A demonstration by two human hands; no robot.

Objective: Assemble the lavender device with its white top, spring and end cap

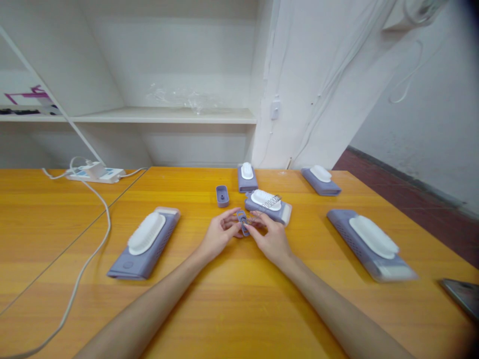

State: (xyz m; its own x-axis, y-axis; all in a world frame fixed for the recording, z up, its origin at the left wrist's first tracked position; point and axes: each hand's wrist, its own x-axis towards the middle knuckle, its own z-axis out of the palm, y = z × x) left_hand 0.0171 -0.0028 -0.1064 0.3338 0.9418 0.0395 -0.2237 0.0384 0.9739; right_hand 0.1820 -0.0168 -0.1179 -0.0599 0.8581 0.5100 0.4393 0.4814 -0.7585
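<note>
Both hands meet over the table. With fingers pinched, my left hand grips a small grey-purple plastic part with openings in it. My right hand has its thumb and fingers closed at the part's right side, on a thin metal coil spring. The spring stretches up and to the right from the fingertips, passing in front of a grey-purple case with a white oval brush-like piece on top. How the spring's near end meets the part is hidden by fingers. Behind my left hand stands a small grey-purple cup, hollow side up.
Similar grey-purple cases lie at the left, right, back right and back middle. A power strip and white cable are at left. A dark phone-like object sits at the right edge.
</note>
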